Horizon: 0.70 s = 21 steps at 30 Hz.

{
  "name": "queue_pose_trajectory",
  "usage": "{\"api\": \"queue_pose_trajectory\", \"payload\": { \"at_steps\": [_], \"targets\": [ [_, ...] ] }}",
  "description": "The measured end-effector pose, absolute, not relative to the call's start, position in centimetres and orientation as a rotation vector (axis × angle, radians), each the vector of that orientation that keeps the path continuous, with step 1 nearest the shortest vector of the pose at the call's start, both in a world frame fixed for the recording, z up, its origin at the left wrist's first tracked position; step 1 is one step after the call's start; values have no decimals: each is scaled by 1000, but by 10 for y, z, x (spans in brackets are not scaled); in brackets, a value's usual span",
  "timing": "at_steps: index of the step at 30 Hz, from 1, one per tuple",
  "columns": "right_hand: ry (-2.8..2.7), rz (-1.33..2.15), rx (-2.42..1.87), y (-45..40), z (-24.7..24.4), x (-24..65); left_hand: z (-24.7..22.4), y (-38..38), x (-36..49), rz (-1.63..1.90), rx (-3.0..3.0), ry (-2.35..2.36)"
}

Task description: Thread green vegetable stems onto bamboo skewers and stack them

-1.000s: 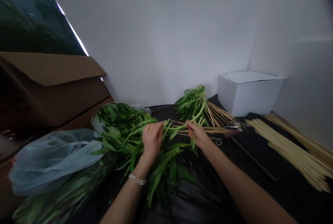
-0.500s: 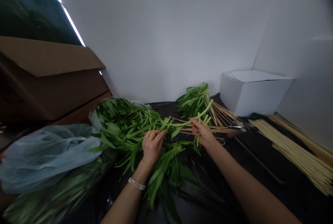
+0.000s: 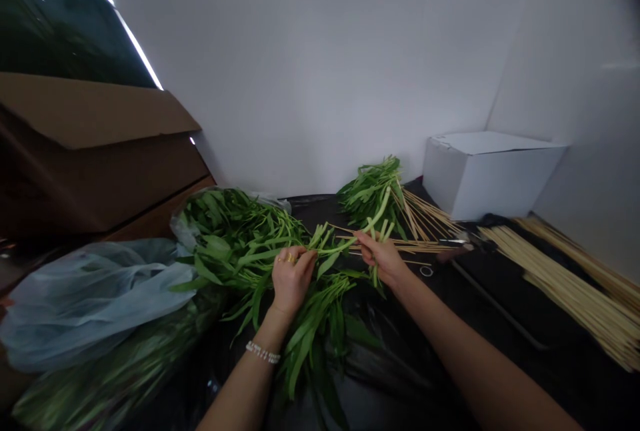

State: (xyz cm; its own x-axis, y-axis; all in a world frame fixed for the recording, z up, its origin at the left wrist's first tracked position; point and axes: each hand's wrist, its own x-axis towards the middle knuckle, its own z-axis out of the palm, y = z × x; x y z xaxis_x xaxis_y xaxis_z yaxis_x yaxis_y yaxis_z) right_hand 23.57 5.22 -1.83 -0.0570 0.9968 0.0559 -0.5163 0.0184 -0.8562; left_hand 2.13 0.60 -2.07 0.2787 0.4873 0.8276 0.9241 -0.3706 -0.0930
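Observation:
My left hand (image 3: 291,274), with a gold ring and a bead bracelet, is closed on green stems whose cut ends stick out past the fingers. My right hand (image 3: 381,256) pinches a thick pale stem (image 3: 379,211) and several short cut stem pieces that point upward. A leafy stalk stretches between the two hands. Below them, a bunch of long leaves (image 3: 310,334) lies on black plastic. Left of my left hand is a big heap of leafy greens (image 3: 225,224) in a clear bag. Thin sticks (image 3: 410,244) lie behind my right hand.
A skewered green bundle (image 3: 370,187) lies by the wall, beside a white box (image 3: 495,174). Pale sticks (image 3: 570,284) are at the right, near a knife-like tool (image 3: 453,241) and a small ring (image 3: 426,271). A bluish plastic bag (image 3: 100,297) and a cardboard box (image 3: 100,171) are left.
My right hand has moved slightly left, closer to my left hand, carrying its stems along. More cut stem ends now show above my left hand's fingers.

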Motion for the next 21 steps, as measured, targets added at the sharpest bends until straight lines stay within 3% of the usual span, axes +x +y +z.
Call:
{"api": "queue_pose_trajectory", "payload": {
  "at_steps": [21],
  "targets": [
    [-943,1434,-764,52,-15,242,-14,5,7,-1032,-1853,-1402]
  ]
}}
